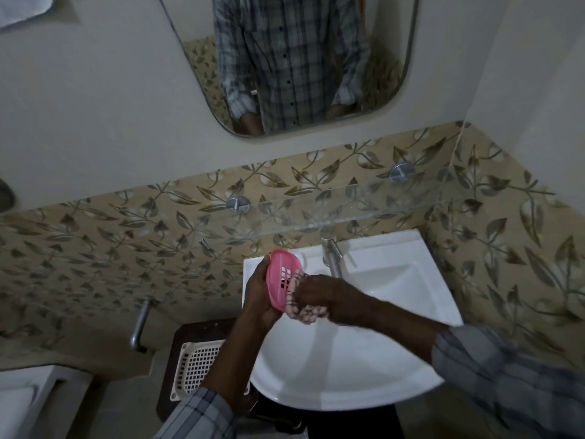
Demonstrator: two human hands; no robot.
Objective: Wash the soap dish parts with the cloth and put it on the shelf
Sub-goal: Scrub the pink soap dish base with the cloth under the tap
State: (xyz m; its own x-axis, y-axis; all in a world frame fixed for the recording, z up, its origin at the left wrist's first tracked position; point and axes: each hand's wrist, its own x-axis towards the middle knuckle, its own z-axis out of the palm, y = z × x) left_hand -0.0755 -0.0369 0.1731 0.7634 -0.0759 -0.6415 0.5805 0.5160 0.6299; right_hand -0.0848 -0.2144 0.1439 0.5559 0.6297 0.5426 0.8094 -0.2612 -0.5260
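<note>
Left hand point(258, 291) cradles the pink soap dish part point(281, 280) above the sink point(348, 359), fingers wrapped round its back edge; right hand point(319, 296) bunches the checked cloth point(302, 307), fingers closed on it, pressing into the slotted face. Best to work cloth through those slots (grime likely hides there) while the thumb-side grip stays firm.

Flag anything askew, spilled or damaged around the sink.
Nothing stands out. The left hand holds the pink soap dish part over the sink while the right hand presses the cloth against it.
</note>
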